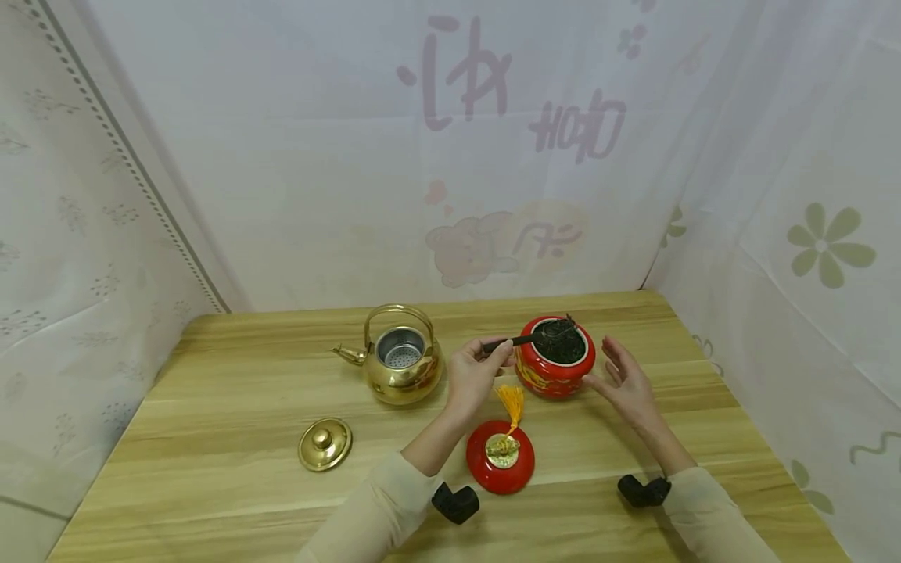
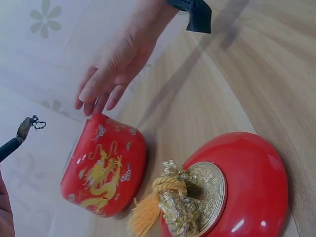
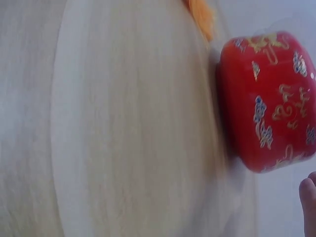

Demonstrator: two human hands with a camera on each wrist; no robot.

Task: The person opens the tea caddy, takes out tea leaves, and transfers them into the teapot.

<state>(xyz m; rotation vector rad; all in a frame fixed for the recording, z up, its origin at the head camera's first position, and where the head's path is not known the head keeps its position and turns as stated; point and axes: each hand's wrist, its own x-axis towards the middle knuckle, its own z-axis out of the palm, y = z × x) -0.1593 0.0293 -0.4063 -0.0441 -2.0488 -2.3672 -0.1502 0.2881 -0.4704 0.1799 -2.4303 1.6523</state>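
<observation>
- Spoon (image 1: 517,342): dark handle, held above the mouth of the jar, clear of its rim. A few dark strands clung to its tip in the left wrist view.
- Left hand (image 1: 479,377): grip pinched round the spoon handle, thumb against fingers.
- Jar (image 1: 552,381): red, gold dragon on its side, standing upright toward the back right of the tabletop (image 1: 232,414). Dark tea leaves (image 1: 563,349) filled it close to the rim.
- Right hand (image 1: 628,385): just right of the jar, grip loosely spread, holding nothing. Contact with the wall could not be told for certain.
- Red lid (image 1: 479,465): off the jar, lying knob up in front of it, yellow tassel (image 1: 512,403) trailing toward the jar.
- Kettle (image 1: 401,389): brass-coloured, left of the jar and well apart, handle raised. No leaves seen in its strainer (image 1: 401,357).
- Brass lid (image 1: 324,457): off, lying knob up in front of the kettle.
- Progress, as judged: both vessels uncovered, scooping under way with little on the spoon. Left undone: kettle without visible tea, neither lid back on.
</observation>
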